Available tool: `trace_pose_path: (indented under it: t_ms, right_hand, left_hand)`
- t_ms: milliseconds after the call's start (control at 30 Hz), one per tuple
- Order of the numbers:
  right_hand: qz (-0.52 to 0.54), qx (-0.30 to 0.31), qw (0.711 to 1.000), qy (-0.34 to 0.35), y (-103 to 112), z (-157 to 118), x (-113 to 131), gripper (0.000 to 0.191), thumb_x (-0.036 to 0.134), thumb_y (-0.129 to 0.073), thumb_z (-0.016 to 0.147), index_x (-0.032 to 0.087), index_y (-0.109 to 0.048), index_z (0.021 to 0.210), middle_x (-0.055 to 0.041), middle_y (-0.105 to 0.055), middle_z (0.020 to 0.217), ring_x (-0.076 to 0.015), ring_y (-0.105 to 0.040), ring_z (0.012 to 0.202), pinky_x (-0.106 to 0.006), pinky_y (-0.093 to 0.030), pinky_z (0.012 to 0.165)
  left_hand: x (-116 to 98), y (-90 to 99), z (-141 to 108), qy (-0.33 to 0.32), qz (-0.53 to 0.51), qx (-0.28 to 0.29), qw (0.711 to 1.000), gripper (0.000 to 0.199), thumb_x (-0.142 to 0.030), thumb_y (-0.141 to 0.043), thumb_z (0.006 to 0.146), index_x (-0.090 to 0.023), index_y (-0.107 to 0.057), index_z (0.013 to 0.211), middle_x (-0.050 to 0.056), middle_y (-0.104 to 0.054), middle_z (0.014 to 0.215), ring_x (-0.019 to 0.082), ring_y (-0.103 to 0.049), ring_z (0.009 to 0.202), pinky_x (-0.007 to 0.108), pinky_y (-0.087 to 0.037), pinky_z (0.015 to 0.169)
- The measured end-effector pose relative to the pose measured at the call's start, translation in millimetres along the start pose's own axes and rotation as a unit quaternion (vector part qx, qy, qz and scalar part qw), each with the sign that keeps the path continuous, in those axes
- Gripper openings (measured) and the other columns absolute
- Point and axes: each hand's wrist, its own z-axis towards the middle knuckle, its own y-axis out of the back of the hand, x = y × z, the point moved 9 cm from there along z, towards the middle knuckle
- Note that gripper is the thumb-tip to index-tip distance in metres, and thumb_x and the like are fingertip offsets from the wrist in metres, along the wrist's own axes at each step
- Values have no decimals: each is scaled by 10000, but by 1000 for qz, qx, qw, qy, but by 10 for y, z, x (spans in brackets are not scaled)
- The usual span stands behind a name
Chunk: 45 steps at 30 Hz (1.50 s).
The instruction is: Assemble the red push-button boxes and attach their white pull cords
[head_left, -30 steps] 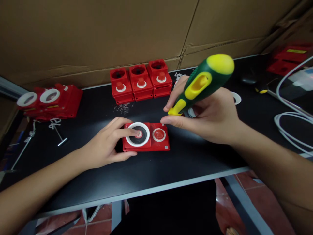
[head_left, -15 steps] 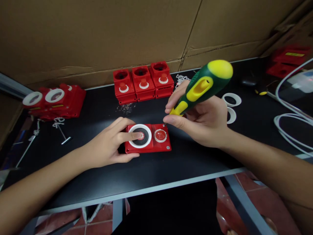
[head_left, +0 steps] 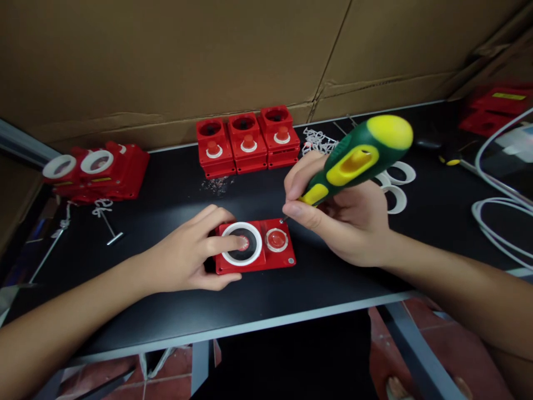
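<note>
A red box [head_left: 270,260] with a white-ringed round opening and a red button lies face up on the black table. Gripping its left end is my left hand [head_left: 194,250], thumb along the near side and a finger pressed on the center of the ringed opening. My right hand [head_left: 345,214] holds a green and yellow screwdriver [head_left: 353,158] at a slant, fingers wrapped low on the handle. The screwdriver's tip is at a screw [head_left: 282,221] in the box's far right corner. Another screw [head_left: 291,260] sits in the near right corner.
Three red boxes [head_left: 250,150] stand in a row by the cardboard wall [head_left: 187,55]. More red boxes [head_left: 125,172] with white rings are at left, near a small T-shaped metal tool [head_left: 113,230]. Loose white rings [head_left: 397,199], white cord [head_left: 318,141] and a white cable [head_left: 495,228] lie right.
The whole scene sits slightly lower and further right as the view shifts. The screwdriver handle leans a little more to the right; both hands keep their holds.
</note>
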Motion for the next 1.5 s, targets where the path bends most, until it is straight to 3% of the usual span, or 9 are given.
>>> trace_pose_path:
  t_ms: [200, 333, 500, 767, 867, 1033, 1167, 1333, 1500]
  right_hand:
    - [-20, 49, 998, -17, 142, 121, 168, 246, 446, -836, 1087, 297, -724, 926, -8, -728, 876, -234, -706, 847, -400, -573, 762]
    - [-19, 180, 979, -98, 58, 114, -1, 414, 515, -821, 1095, 247, -651, 829, 50, -595, 726, -141, -533, 639, -324, -415, 610]
    - [-33, 298, 940, -165, -177, -13, -249, 454, 545, -703, 1148, 222, -617, 841, 74, -517, 696, -110, -452, 598, -297, -349, 626]
    - [-24, 288, 932, -220, -185, -45, -426, 460, 629, -656, 1152, 234, -609, 921, 47, -622, 777, -163, -602, 696, -334, -450, 801]
    - [12, 307, 927, -215, -240, -61, -396, 428, 615, -648, 1157, 233, -627, 965, 27, -647, 840, -169, -619, 727, -318, -472, 746]
    - [-9, 294, 943, -157, -254, -17, -330, 307, 505, -624, 1165, 232, -628, 1025, -49, -738, 1023, -226, -683, 914, -359, -522, 837]
    - [-185, 122, 963, -155, 292, 181, -427, 195, 457, -598, 1145, 277, -597, 1072, -79, -729, 1041, -268, -684, 896, -431, -528, 854]
    - [-496, 76, 846, -179, 846, 374, -496, 129, 199, -647, 1004, 288, -555, 988, -215, -747, 1299, -339, -688, 1212, -470, -519, 1042]
    - [-567, 124, 763, -285, 1056, 311, -847, 191, 218, -541, 1091, 151, -717, 1059, -297, -779, 1239, -323, -702, 1088, -452, -473, 956]
  left_hand:
    - [-8, -19, -51, 33, 11, -22, 999, 508, -479, -834, 1084, -313, -554, 1475, 107, -657, 1289, 266, -710, 1041, 416, -656, 885]
    - [157, -14, -137, 130, 56, -49, 989, 628, -617, -917, 996, -285, -612, 1434, 137, -613, 1374, 308, -740, 1086, 434, -697, 838]
    - [90, 100, -144, 49, 73, -135, 987, 860, -881, -702, 1038, -208, -590, 1562, 214, -510, 1500, 369, -696, 1250, 525, -732, 954]
    - [-152, 57, -91, -46, -77, -126, 988, 553, -71, -723, 1030, -163, -553, 1547, 222, -574, 1591, 162, -809, 1034, 322, -767, 921]
    - [-232, 85, -142, -65, -33, -118, 990, 431, -31, -715, 1036, -149, -624, 1441, 224, -671, 1529, 161, -826, 990, 304, -767, 865]
    - [-324, 203, -257, -126, 167, -142, 967, 347, -160, -934, 937, -254, -763, 1224, 51, -870, 1243, 172, -765, 814, 345, -692, 727]
    - [-125, 224, -144, -41, 160, -139, 976, 451, -293, -882, 988, -240, -724, 1407, 184, -768, 1554, 362, -771, 1314, 563, -693, 1058]
    - [-53, 69, -47, -5, 97, -78, 992, 472, -173, -794, 1076, -299, -687, 1519, 134, -746, 1490, 368, -692, 1494, 587, -630, 1219]
    - [-46, 90, -77, -5, 71, -104, 992, 373, -178, -791, 1088, -244, -682, 1439, 144, -677, 1400, 408, -687, 1535, 625, -669, 1214]
